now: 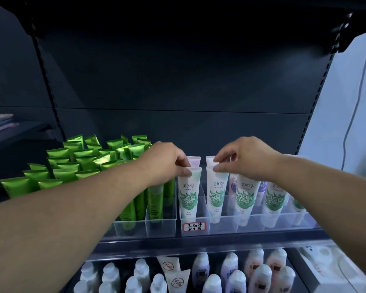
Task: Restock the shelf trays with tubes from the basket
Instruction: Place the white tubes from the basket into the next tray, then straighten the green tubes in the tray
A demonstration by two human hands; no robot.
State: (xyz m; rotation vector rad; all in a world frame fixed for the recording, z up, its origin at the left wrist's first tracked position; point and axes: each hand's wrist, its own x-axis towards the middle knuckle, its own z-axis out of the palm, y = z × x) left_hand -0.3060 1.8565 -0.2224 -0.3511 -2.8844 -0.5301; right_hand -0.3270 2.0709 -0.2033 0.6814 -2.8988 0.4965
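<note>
Two white tubes with green leaf print stand cap-down in a clear shelf tray (224, 226). My left hand (167, 161) pinches the crimped top of the left tube (187, 195). My right hand (245, 159) pinches the top of the right tube (216, 195). Behind each stands a pale lilac-topped tube (193, 161). More white-and-green tubes (244, 199) fill the tray's slots to the right. The basket is out of view.
Shiny green tubes (82, 163) fill clear trays on the left. A handwritten red-bordered label (194, 226) sits on the tray front. White bottles (260, 273) line the lower shelf. The dark shelf back panel (178, 81) rises behind; a white wall (347, 102) is at right.
</note>
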